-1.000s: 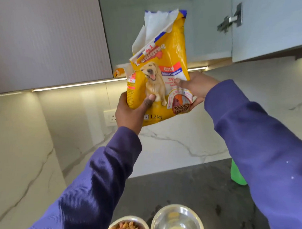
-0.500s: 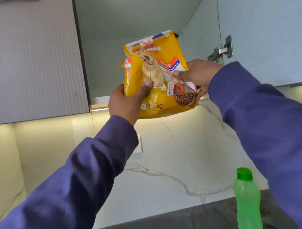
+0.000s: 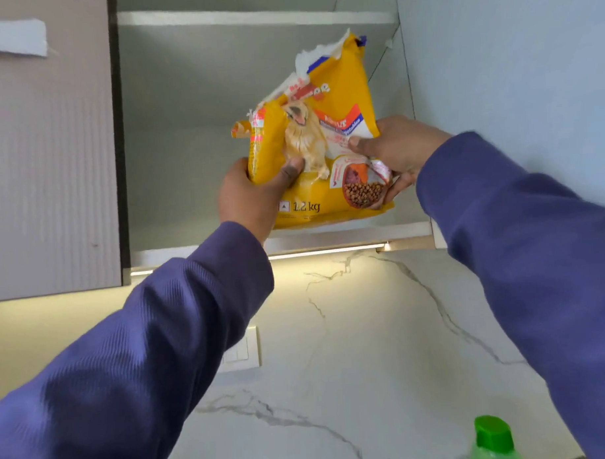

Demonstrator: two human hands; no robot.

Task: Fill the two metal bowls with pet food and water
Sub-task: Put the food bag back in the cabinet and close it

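A yellow pet food bag (image 3: 337,101) with a dog picture and a torn-open top is held upright in front of the open wall cabinet (image 3: 188,130), just above its bottom shelf. My left hand (image 3: 248,197) grips the bag's lower left side, thumb across the front. My right hand (image 3: 398,150) grips its right side, thumb on the front. A green bottle (image 3: 492,440) with a green cap shows at the bottom right. The two metal bowls are out of view.
The cabinet's open door (image 3: 511,67) stands at the right, and a closed ribbed door (image 3: 48,152) with a white label at the left. Below are a lit marble backsplash (image 3: 349,330) and a wall switch plate (image 3: 240,351).
Both hands have lifted the bag from in front of the backsplash up to the cabinet opening. My view has tilted upward, so the bowls and countertop have dropped out of sight.
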